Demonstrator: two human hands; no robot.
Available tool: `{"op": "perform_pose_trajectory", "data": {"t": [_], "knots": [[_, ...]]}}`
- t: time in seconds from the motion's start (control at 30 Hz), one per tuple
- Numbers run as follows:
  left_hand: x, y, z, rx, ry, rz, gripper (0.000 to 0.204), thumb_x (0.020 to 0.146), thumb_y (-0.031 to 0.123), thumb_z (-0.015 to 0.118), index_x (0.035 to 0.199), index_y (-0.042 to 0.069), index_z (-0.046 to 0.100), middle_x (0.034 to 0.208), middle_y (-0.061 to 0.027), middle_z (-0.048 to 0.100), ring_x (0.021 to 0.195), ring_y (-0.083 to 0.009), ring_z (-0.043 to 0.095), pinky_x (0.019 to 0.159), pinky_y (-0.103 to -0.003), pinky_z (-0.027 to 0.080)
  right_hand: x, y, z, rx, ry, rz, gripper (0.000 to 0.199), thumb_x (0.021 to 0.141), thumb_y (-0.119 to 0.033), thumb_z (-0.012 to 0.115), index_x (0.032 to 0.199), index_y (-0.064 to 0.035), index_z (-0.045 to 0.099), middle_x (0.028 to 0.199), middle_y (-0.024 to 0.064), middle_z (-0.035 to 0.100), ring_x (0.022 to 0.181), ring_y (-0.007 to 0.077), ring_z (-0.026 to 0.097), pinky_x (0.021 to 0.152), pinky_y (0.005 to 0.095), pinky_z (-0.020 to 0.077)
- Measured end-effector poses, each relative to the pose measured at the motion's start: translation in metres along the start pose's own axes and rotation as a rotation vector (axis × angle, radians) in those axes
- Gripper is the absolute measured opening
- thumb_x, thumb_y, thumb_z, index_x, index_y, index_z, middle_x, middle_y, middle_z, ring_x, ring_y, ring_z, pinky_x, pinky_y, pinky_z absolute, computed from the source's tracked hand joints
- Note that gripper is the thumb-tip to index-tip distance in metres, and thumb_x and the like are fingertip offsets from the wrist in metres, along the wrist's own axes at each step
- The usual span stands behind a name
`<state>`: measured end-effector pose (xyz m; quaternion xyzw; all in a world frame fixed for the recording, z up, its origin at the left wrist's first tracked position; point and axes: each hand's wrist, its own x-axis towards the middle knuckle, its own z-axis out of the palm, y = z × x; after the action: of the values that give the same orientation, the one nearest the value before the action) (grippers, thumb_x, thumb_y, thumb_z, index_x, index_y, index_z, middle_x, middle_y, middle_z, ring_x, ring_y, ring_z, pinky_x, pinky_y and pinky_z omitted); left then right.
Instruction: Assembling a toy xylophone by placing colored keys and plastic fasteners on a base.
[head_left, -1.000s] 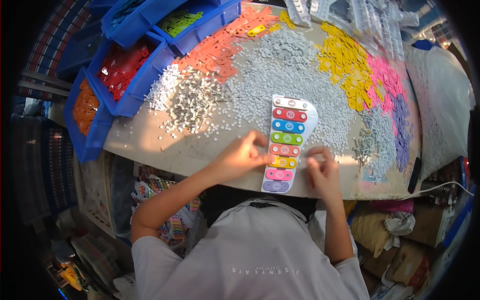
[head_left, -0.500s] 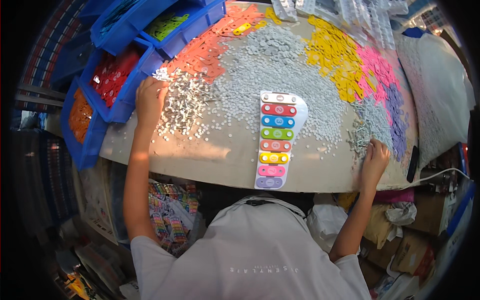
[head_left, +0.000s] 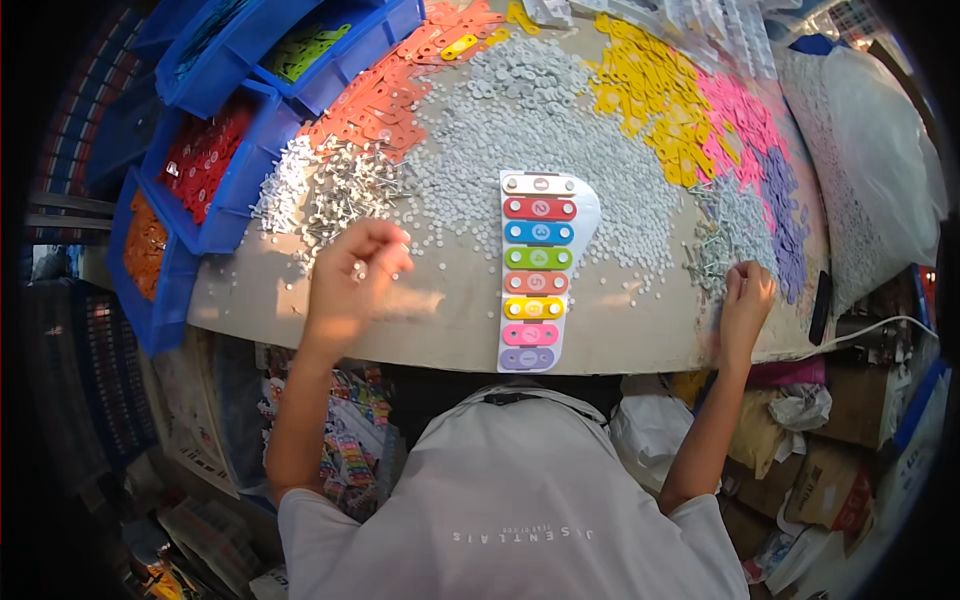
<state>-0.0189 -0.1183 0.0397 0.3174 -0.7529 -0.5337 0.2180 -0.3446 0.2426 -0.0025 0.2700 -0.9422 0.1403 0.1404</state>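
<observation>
The desk was brightly and evenly lit from above, colours vivid, shadows soft and short. Mild glare washed the white bag at upper right. The left hand was smeared by motion blur; the right hand stayed sharper. Fisheye distortion bent the desk edge, and the corners fell into black vignette, with dim clutter below.

The single head-worn fisheye view looks steeply down from above the person's own shoulders onto the counter, near enough that the toy xylophone sits at centre, while the curved rim bends the blue bins at left and the cluttered floor below.
</observation>
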Motion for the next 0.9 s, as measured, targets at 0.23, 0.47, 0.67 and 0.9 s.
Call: {"op": "perform_pose_trajectory", "data": {"t": [0.23, 0.47, 0.67, 0.9], "knots": [[-0.038, 0.006, 0.039, -0.424, -0.451, -0.285, 0.014, 0.096, 0.005, 0.065, 0.107, -0.003, 0.069, 0.093, -0.0050, 0.072, 0.084, -0.0084, 0.067, 0.075, -0.023, 0.051, -0.004, 0.009, -0.015, 0.000, -0.087, 0.027, 0.007, 0.090, -0.006, 0.065, 0.094, -0.0002, 0.064, 0.094, 0.0168, 0.064, 0.093, 0.0360, 0.058, 0.083, 0.0462, 0.0453], [-0.048, -0.005, 0.066, -0.581, -0.561, -0.403, 0.015, 0.097, 0.005, 0.065, 0.110, -0.002, 0.068, 0.092, -0.0048, 0.072, 0.085, -0.0095, 0.067, 0.074, -0.023, 0.052, -0.001, 0.022, -0.007, 0.045, -0.104, 0.039, 0.006, 0.090, -0.004, 0.063, 0.093, 0.0008, 0.063, 0.093, 0.0173, 0.063, 0.090, 0.0370, 0.058, 0.081, 0.0458, 0.0459], [-0.045, -0.004, 0.071, -0.559, -0.588, -0.472, 0.012, 0.097, 0.007, 0.066, 0.106, -0.001, 0.067, 0.088, -0.0036, 0.071, 0.082, -0.0085, 0.067, 0.071, -0.022, 0.051, -0.006, -0.011, -0.016, 0.027, 0.115, 0.191, 0.008, 0.093, -0.004, 0.061, 0.098, 0.0017, 0.060, 0.094, 0.0168, 0.064, 0.092, 0.0337, 0.061, 0.083, 0.0425, 0.0477], [-0.050, -0.013, 0.078, -0.475, -0.500, -0.403, 0.022, 0.097, 0.008, 0.066, 0.117, 0.002, 0.059, 0.077, -0.0001, 0.067, 0.071, -0.0023, 0.059, 0.063, -0.018, 0.045, -0.053, -0.139, -0.028, 0.622, -0.017, -0.407, 0.024, 0.077, 0.011, 0.071, 0.095, -0.0022, 0.062, 0.100, 0.0126, 0.068, 0.093, 0.0290, 0.065, 0.085, 0.0380, 0.0499]]}}
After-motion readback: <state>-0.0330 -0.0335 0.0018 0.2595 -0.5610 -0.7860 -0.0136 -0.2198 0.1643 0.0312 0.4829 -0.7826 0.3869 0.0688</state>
